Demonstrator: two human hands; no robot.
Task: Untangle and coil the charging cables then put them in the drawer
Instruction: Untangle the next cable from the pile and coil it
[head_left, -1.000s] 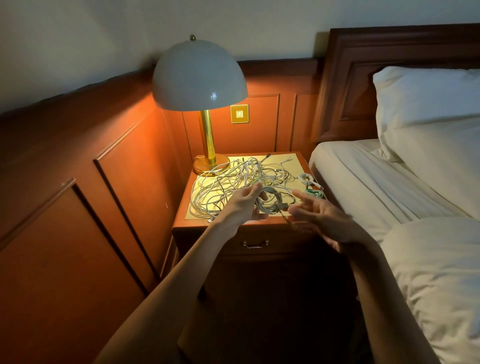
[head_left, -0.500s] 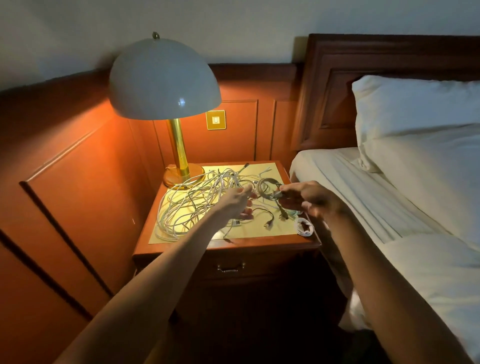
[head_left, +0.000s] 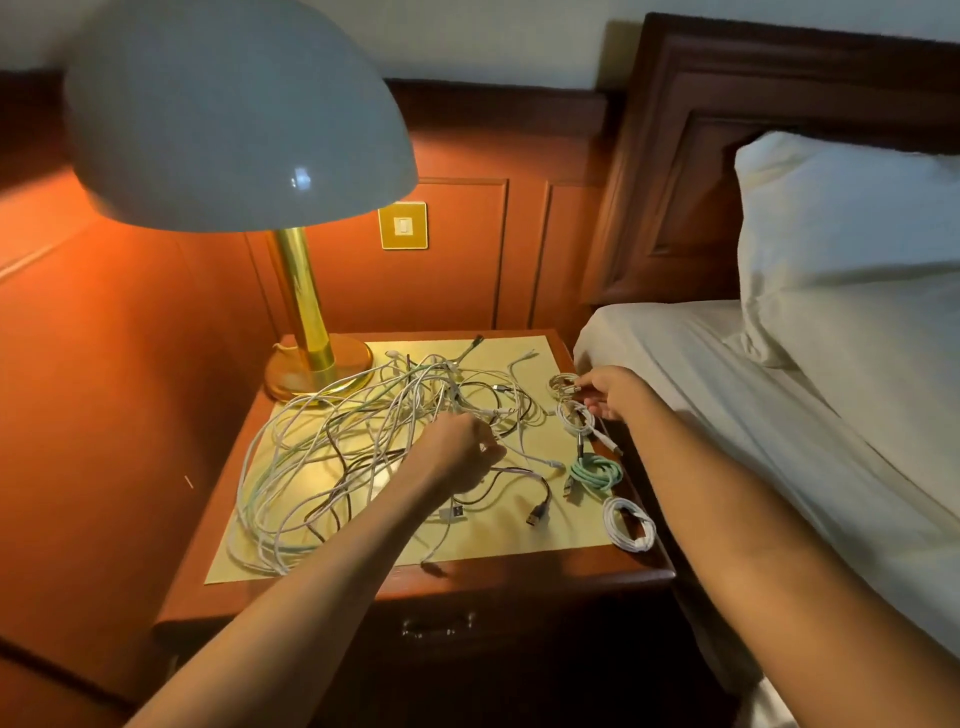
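Head view, the only view on record.

The desk (head_left: 524, 576) stands between a lit lamp (head_left: 239, 114) and the bed (head_left: 727, 395). The loose tangle (head_left: 332, 457) of white and dark charging cables covers the left and middle of the desk top. Four finished coils lie in a row along the right edge: a topmost coil (head_left: 561, 383), a white coil (head_left: 575, 420), a green coil (head_left: 596, 470) and a front white coil (head_left: 628, 524). The drawer (head_left: 363, 621) below is closed.

The left hand (head_left: 457, 454) is in the tangle, fingers curled and pinching a pale strand. The right hand (head_left: 615, 392) reaches to the topmost coil, fingers bent onto its rim and apparently pinching it; the underside of the grip is hidden.

Assessment: the step in hand is parking a wound coil and starting on the next cable. Recommended practice:
- release the coil flat, clear of its neighbour, so the loops do not spring open;
- trace one strand to its plug before pulling;
- feed the plug back through crossings, not tug the loop, which would tighten knots and drag cables toward the lamp base.
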